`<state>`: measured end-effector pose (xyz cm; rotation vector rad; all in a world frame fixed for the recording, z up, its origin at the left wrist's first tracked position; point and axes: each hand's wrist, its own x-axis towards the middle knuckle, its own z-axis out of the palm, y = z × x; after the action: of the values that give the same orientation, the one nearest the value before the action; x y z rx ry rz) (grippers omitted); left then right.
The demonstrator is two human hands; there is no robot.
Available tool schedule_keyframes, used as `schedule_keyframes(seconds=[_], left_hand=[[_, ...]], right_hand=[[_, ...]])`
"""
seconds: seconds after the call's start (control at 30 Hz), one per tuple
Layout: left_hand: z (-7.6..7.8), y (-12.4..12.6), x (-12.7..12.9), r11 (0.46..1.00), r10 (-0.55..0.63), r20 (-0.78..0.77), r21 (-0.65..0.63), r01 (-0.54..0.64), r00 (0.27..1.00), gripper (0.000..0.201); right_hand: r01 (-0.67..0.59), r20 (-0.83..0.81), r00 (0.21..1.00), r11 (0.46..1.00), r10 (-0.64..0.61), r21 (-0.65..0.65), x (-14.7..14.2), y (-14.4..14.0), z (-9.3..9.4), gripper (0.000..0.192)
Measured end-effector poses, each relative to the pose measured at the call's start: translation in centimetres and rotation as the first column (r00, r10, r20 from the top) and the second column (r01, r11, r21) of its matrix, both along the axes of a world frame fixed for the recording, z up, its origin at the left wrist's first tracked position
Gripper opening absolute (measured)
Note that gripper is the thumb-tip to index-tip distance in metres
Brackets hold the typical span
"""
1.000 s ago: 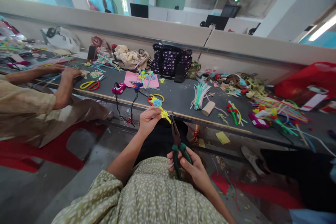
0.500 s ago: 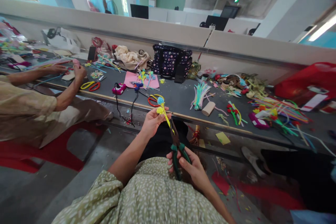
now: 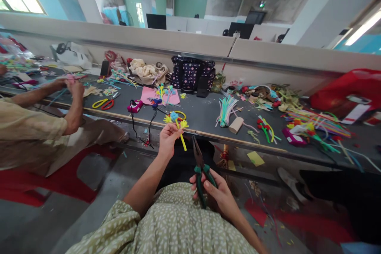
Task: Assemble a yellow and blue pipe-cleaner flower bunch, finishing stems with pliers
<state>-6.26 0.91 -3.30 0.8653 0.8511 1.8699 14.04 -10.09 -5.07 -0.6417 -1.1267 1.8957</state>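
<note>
Between the fingertips of my left hand [image 3: 168, 139] is a pipe-cleaner flower [image 3: 183, 143] with a yellow stem, a blue bloom at the top and yellow tufts on both sides. My right hand [image 3: 216, 188] is wrapped round the green handles of long-nose pliers [image 3: 199, 158]. The pliers' dark jaws point up, slightly parted, just right of the stem and apart from it. Behind the flower, red-and-yellow scissors [image 3: 180, 114] lie on the table, partly hidden by it.
On the dark table [image 3: 196, 113] are a blue glue gun [image 3: 156, 103], a pink sheet [image 3: 145, 92] bearing finished flowers, a bundle of pipe cleaners [image 3: 225, 111], a cardboard tube [image 3: 236, 125] and a dotted bag [image 3: 192, 72]. To the left sits a co-worker [image 3: 32, 123], hands over the table.
The pliers' jaws have come away from the yellow stem. My left hand has moved slightly left with the flower, whose yellow tufts now show spread. The co-worker's hands have shifted left.
</note>
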Motion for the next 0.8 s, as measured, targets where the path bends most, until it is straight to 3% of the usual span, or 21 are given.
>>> schedule_keyframes(seconds=[0.1, 0.23, 0.4, 0.57, 0.7, 0.8], left_hand=[[-0.1, -0.1, -0.2, 0.994, 0.105, -0.164, 0.035, -0.101, 0.981, 0.03], [0.3, -0.1, -0.5, 0.991, 0.128, -0.288, 0.077, -0.11, 0.949, 0.03], [0.9, 0.0, -0.8, 1.0, 0.021, -0.148, 0.008, -0.02, 0.989, 0.052], [0.2, 0.3, -0.9, 0.998, -0.035, -0.106, -0.06, 0.029, 0.994, 0.033], [-0.4, 0.6, -0.8, 0.998, -0.03, -0.069, -0.051, 0.026, 0.997, 0.032], [-0.6, 0.8, -0.9, 0.999, -0.039, -0.146, -0.017, 0.037, 0.989, 0.029]], right_hand=[[-0.004, -0.016, 1.0, 1.0, 0.004, -0.018, -0.1, 0.1, -0.1, 0.024], [0.009, -0.033, 0.999, 1.0, -0.01, -0.026, -0.4, 0.2, -0.2, 0.025], [0.03, -0.059, 0.998, 1.0, -0.03, -0.005, -0.7, 0.3, 0.0, 0.023], [0.018, -0.121, 0.993, 1.0, -0.017, 0.009, -0.9, 0.4, -0.1, 0.024], [-0.022, -0.148, 0.989, 1.0, 0.018, -0.02, -1.0, 0.4, -0.2, 0.027], [-0.038, -0.158, 0.987, 0.999, 0.033, -0.032, -1.0, 0.4, -0.2, 0.028]])
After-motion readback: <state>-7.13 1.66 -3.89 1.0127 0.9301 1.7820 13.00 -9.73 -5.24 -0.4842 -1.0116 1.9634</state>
